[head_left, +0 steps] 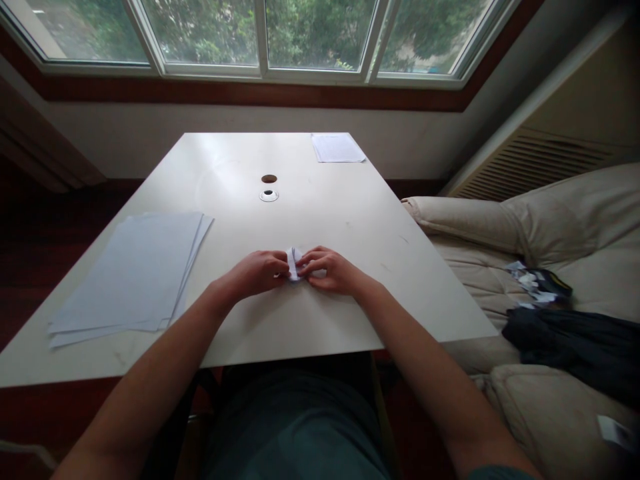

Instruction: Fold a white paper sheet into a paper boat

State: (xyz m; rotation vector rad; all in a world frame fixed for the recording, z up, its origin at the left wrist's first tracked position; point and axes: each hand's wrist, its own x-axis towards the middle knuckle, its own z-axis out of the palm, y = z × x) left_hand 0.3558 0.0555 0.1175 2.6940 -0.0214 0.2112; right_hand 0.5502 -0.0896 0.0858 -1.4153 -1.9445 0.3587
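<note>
A small folded piece of white paper (294, 262) lies on the white table (325, 220) near its front edge. My left hand (257, 272) pinches its left side, fingers curled together. On the paper's right side my right hand (330, 269) presses down with closed fingers. Both hands meet at the paper, which they largely hide.
A stack of white sheets (135, 273) lies at the table's left. Another sheet (337, 147) sits at the far right corner. A cable hole (269, 179) and its cap (269, 195) are mid-table. A beige sofa (550, 227) with dark clothing (575, 347) stands to the right.
</note>
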